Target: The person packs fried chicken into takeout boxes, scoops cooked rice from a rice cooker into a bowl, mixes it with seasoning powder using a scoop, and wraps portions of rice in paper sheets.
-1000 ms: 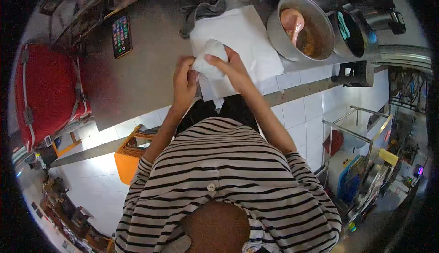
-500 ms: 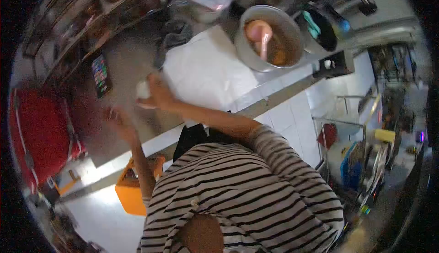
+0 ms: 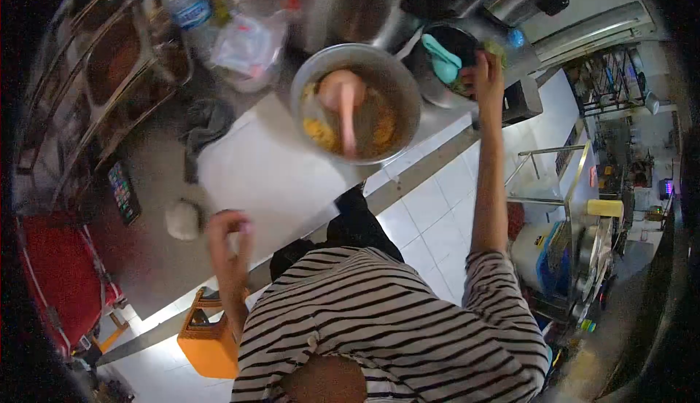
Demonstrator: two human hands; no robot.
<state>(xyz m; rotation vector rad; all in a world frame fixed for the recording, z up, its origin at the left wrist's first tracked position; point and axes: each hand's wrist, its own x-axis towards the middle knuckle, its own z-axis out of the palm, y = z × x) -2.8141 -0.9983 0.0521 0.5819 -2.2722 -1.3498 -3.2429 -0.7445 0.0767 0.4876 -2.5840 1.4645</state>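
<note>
A round whitish bundle [image 3: 183,219] lies on the grey table, just left of a white sheet [image 3: 266,173]. My left hand [image 3: 232,237] hovers beside the bundle, apart from it, with its fingers bent and a gap between thumb and forefinger. My right hand [image 3: 484,79] reaches to the right rim of a dark-lined pot [image 3: 430,86], fingers apart. Some green leafy stuff shows by its fingertips; contact is hard to make out. A turquoise spoon [image 3: 444,64] rests in that pot. Beside it, a large metal pot [image 3: 297,108] contains a pink ladle [image 3: 348,111] and yellowish food.
A phone [image 3: 123,193] and a dark cloth [image 3: 208,122] lie on the table. Metal trays [image 3: 113,60] stand at the far left, near a water bottle [image 3: 189,6]. A red chair [image 3: 62,279] and an orange stool [image 3: 208,345] stand at the near edge.
My right hand has left the whitish bundle on the table and swung right to the dark-lined pot. My left hand has shifted to the right. The camera view has turned too.
</note>
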